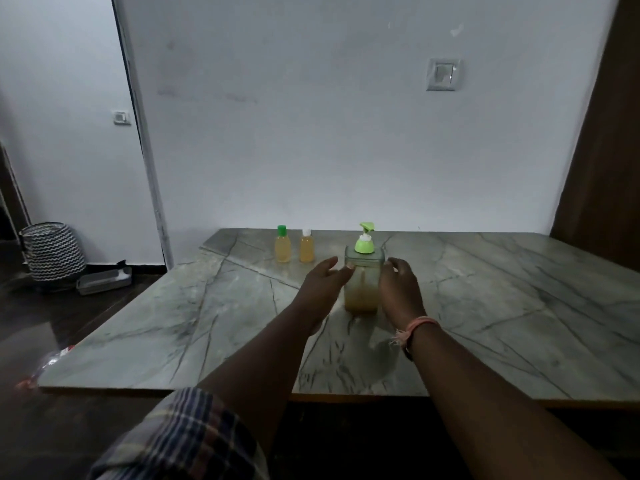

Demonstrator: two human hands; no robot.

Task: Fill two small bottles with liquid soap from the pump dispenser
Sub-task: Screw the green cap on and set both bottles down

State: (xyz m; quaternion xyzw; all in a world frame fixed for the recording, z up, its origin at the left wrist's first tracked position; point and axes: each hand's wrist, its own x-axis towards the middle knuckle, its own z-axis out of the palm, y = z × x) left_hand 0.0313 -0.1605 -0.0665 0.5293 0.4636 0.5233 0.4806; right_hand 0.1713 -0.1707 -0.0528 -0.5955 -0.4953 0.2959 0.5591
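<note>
1. Head view: a pump dispenser is seen near the middle of the frame, standing on a marble table.
2. Two small bottles are seen up and to the left of it, near the back edge of the table. A green-capped bottle stands on the left and a white-capped bottle stands just beside it on the right.
3. Both bottles are seen to hold yellow soap almost up to the neck, and both caps are on. So the filling is judged to be done, or nearly done.
4. Only a little soap is left at the bottom of the dispenser. What is left to do seems to be just tidying up.
5. The dispenser is stood upright, so its long side runs up and down. Its green spout is pointed to the upper right of the frame.
6. The left hand is held at the left side of the dispenser with its fingers straight and loose, the fingertips about touching it.
7. The right hand is held at the right side with its fingers gently curved. A firm grip cannot be told.
</note>
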